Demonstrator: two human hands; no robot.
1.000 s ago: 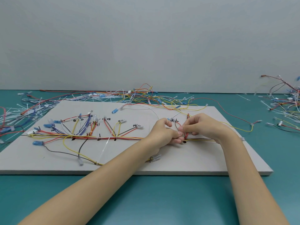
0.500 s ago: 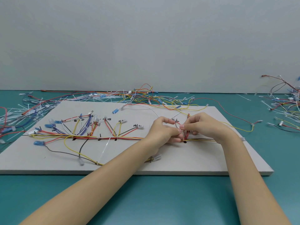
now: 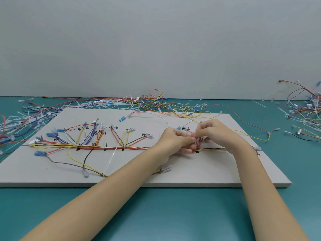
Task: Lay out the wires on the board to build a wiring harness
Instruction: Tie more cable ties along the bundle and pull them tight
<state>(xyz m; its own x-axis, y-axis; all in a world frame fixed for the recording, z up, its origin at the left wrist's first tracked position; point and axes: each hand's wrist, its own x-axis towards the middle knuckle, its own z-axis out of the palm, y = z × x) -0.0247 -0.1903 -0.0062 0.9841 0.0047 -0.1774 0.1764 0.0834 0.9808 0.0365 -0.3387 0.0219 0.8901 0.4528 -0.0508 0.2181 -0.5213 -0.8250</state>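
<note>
A grey board (image 3: 217, 173) lies on the teal table. A bundle of red, yellow and orange wires (image 3: 112, 147) runs left to right across its middle, with branches fanning up to blue and clear connectors. My left hand (image 3: 175, 140) and my right hand (image 3: 215, 132) meet right of the board's centre. Both pinch the red wires (image 3: 198, 142) that rise from the bundle at a black peg (image 3: 196, 151). Their fingertips touch above the wires. A white wire (image 3: 156, 117) arcs from the back of the board to my left hand.
Loose wires and white cable ties (image 3: 147, 105) lie piled behind the board, with more at the far left (image 3: 12, 124) and far right (image 3: 305, 112). A loose white cable tie (image 3: 112, 159) lies across the bundle. A yellow wire (image 3: 251, 135) trails off the board's right side.
Both hands have shifted slightly up and away on the board, and their fingertips have drawn closer together on the red wires. The laid bundle has not moved.
</note>
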